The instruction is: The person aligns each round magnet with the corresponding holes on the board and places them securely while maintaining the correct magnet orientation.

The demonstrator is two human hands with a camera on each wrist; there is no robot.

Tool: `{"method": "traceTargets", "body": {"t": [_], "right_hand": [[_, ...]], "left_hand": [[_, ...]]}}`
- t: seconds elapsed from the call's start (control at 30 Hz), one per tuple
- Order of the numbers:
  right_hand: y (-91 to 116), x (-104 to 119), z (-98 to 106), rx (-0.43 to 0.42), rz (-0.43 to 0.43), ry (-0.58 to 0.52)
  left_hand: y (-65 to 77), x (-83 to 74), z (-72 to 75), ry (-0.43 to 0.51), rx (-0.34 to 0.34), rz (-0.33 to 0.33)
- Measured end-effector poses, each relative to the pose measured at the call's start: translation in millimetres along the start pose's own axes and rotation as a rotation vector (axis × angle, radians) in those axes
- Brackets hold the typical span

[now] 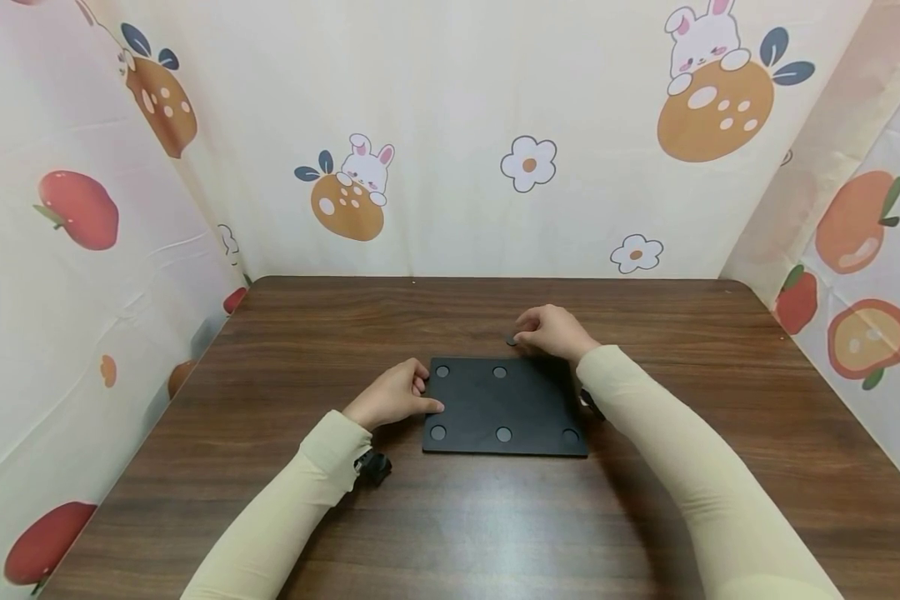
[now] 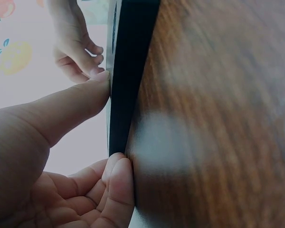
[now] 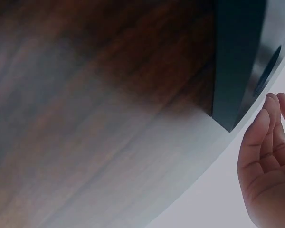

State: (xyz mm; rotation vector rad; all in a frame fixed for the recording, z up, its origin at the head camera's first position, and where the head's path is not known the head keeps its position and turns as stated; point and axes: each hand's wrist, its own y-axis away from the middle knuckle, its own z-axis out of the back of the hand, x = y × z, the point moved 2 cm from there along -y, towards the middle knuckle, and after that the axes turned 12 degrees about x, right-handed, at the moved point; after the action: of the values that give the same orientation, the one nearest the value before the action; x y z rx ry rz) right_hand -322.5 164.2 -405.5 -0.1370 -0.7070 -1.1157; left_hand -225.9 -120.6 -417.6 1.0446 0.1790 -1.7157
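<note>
Wooden table (image 1: 307,333) under the black board (image 1: 532,404) | board: five round marks (image 1: 503,434) showing, near-right one darker | left hand (image 1: 396,393): at board's left edge — thumb on top, pinching it | right hand (image 1: 558,331): arched past board's far edge — fingertips pinching a small dark disc (image 1: 511,341), partly covered

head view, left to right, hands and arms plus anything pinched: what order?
Left sleeve → left hand → small dark disc → right hand → right sleeve.
</note>
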Motion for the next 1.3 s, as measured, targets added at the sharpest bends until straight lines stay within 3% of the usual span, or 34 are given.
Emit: {"method": "traceTargets", "body": {"t": [0.6,1.3], "right_hand": [[-8.6,5.2,-8.6,0.057,-0.027,0.071],[-5.0,8.8,-8.3,0.050,-0.048,0.084]], "left_hand": [[0.1,-1.3,0.6,-0.016,-0.003,-0.005],[0.5,-0.7,-0.4,-0.014,-0.010,-0.001]]}}
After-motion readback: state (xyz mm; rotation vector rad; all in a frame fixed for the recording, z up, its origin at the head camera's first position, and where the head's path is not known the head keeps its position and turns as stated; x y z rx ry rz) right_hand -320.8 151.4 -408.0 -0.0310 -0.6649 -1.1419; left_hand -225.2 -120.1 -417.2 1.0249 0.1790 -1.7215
